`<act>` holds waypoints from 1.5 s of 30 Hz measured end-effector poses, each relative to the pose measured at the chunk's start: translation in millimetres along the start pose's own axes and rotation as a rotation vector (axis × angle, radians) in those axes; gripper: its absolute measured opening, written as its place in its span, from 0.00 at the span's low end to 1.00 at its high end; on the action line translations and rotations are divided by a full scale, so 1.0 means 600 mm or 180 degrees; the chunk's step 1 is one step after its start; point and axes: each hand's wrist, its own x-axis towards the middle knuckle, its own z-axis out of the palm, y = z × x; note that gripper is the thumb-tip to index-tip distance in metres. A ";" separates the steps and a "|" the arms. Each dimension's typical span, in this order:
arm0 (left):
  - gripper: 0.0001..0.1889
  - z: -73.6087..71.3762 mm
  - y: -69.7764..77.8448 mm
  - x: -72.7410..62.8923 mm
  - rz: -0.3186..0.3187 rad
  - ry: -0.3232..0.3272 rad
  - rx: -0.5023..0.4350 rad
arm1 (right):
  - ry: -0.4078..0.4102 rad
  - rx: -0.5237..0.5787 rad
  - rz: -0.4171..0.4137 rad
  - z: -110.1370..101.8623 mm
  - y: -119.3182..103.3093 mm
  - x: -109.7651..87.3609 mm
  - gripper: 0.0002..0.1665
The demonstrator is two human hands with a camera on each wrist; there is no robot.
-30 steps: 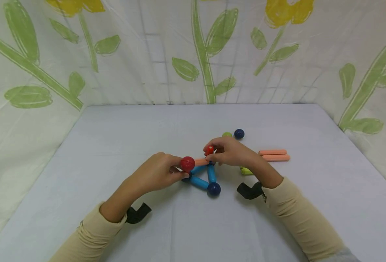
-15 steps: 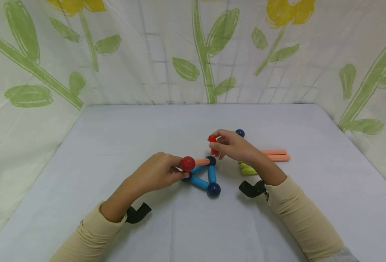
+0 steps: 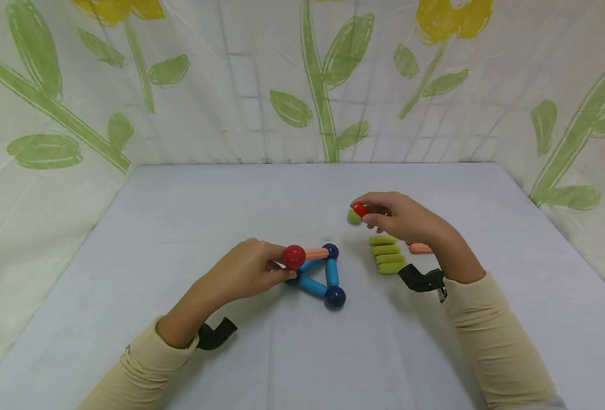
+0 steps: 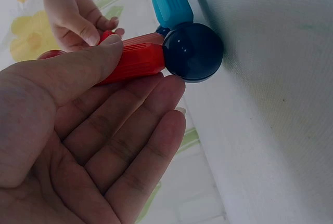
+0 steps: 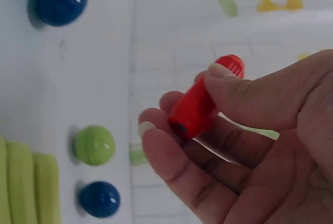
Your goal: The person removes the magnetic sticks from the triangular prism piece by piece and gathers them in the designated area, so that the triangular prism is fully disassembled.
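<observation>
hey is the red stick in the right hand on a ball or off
Off: the right wrist view shows both ends of the red stick in the right hand bare, the green ball apart from it.

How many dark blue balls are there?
4. Three sit at corners of the blue triangle: the near ball, the far ball and the left ball by the left hand. The fourth ball lies beside the green ball. More may be hidden.
</observation>
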 end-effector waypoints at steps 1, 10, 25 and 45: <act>0.10 0.000 0.000 0.000 0.0001 0.0001 0.0003 | 0.0014 -0.0047 0.0015 -0.006 0.000 -0.004 0.20; 0.10 0.000 -0.002 -0.001 0.0005 -0.0009 -0.0015 | 0.0009 -0.0358 0.0071 -0.025 0.005 -0.027 0.17; 0.10 0.001 -0.001 0.000 0.0025 -0.0034 -0.0048 | -0.0122 -0.1253 -0.0143 0.045 -0.007 -0.094 0.11; 0.11 0.000 -0.003 0.000 -0.0026 -0.0015 -0.0038 | 0.0053 -0.2079 0.0002 0.072 0.017 -0.128 0.20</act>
